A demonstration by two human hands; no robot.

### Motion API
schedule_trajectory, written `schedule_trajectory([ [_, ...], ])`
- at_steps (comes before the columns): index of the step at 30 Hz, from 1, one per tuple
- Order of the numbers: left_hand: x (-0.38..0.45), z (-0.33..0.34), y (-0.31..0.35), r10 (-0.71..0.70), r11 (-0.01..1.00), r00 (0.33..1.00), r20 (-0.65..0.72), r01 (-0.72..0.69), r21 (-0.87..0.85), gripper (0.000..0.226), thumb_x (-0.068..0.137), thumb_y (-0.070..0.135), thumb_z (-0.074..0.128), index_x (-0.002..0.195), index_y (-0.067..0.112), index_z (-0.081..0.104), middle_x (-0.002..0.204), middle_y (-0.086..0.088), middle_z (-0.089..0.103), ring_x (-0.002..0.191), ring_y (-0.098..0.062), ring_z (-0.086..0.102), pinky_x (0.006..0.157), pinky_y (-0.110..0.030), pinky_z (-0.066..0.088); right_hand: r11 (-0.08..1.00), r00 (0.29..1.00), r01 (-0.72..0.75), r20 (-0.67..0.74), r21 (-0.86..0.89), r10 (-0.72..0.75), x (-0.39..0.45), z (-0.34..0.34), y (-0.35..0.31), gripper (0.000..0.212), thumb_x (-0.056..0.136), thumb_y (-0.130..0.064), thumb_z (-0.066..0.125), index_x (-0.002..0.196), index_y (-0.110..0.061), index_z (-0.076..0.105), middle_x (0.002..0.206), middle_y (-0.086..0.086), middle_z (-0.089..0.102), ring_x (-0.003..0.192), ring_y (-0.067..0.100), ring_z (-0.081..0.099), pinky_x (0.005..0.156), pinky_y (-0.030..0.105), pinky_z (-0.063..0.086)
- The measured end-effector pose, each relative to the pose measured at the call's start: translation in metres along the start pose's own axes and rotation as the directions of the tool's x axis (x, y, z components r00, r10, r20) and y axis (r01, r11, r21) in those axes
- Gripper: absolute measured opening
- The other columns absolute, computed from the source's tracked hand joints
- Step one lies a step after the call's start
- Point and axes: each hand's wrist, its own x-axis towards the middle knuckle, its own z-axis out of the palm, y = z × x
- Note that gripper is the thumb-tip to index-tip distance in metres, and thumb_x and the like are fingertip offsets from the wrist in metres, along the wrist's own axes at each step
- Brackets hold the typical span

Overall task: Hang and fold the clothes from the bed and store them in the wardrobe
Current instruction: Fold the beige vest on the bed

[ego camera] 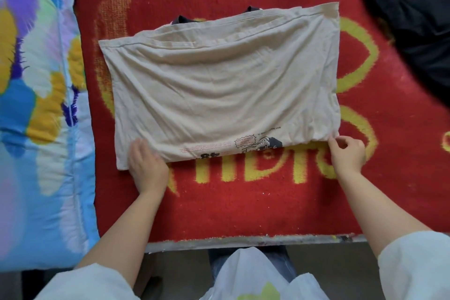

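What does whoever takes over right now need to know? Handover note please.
Left hand: fingers on the near left corner of the beige T-shirt, whether pressing or gripping is unclear.
Right hand: pinches the near right corner.
The shirt lies flat on the red blanket, already folded into a rectangle, print at the near edge.
A dark garment lies far right, unfolded.
Left: finish the fold, do the dark garment, store both. No wardrobe in view.

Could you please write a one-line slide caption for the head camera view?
Both hands, left and right, grip the near edge of a folded beige T-shirt on a red blanket.
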Motion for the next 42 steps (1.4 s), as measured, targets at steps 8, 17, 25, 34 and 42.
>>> schedule_trajectory([
  [8, -0.004, 0.028, 0.037, 0.037, 0.993, 0.966, 0.257, -0.065, 0.101, 0.06, 0.098, 0.023, 0.038, 0.145, -0.002, 0.012, 0.154, -0.02, 0.003, 0.143, -0.028, -0.001, 0.115, -0.034, -0.002, 0.803, 0.935, -0.336, 0.075, 0.493, 0.345, 0.02, -0.003, -0.008, 0.027, 0.088, -0.003, 0.05, 0.065, -0.017, 0.049, 0.07, -0.003, 0.049, 0.061, 0.01, 0.044, 0.058, 0.026, 0.039],
  [17, -0.001, 0.029, 0.028, 0.002, 0.977, 0.922, 0.387, -0.084, 0.195, 0.071, 0.098, 0.034, 0.034, 0.146, 0.0, -0.006, 0.154, -0.017, -0.014, 0.142, -0.026, -0.016, 0.114, -0.034, -0.008, 0.826, 0.961, -0.263, 0.207, 0.498, 0.182, 0.04, -0.04, 0.021, 0.028, 0.093, -0.001, 0.044, 0.07, -0.017, 0.047, 0.059, -0.011, 0.06, 0.062, 0.007, 0.045, 0.048, 0.01, 0.033],
  [25, -0.001, 0.021, 0.062, -0.04, 0.961, 0.958, 0.285, -0.041, 0.272, 0.066, 0.088, 0.011, 0.048, 0.144, -0.004, 0.016, 0.153, -0.023, 0.007, 0.142, -0.033, 0.006, 0.114, -0.04, 0.007, 0.986, 0.979, -0.165, 0.124, 0.007, 0.163, 0.032, -0.017, 0.018, 0.016, 0.089, -0.003, 0.046, 0.094, 0.003, 0.06, 0.101, 0.025, 0.061, 0.098, 0.038, 0.053, 0.07, 0.032, 0.031],
  [34, 0.039, 0.043, 0.205, 0.755, 0.615, 0.611, 0.236, -0.786, 0.067, 0.05, 0.068, 0.011, 0.03, 0.099, -0.011, 0.063, 0.096, -0.027, 0.062, 0.077, -0.041, 0.064, 0.059, -0.043, 0.054, 0.952, 0.967, -0.223, 0.17, 0.209, 0.189, 0.031, -0.017, 0.003, 0.057, 0.08, -0.038, 0.062, 0.12, 0.0, 0.05, 0.114, 0.017, 0.054, 0.109, 0.033, 0.05, 0.089, 0.035, 0.037],
  [42, 0.091, 0.07, 0.326, 0.528, 0.785, 0.832, 0.169, -0.554, 0.278, 0.03, 0.088, 0.003, 0.038, 0.115, 0.001, 0.051, 0.122, -0.014, 0.049, 0.111, -0.033, 0.044, 0.082, -0.037, 0.037, 0.963, 0.937, -0.152, 0.343, 0.222, 0.068, 0.056, -0.009, 0.023, 0.045, 0.086, -0.022, 0.06, 0.054, -0.012, 0.03, 0.053, 0.002, 0.035, 0.053, 0.019, 0.034, 0.05, 0.034, 0.019],
])
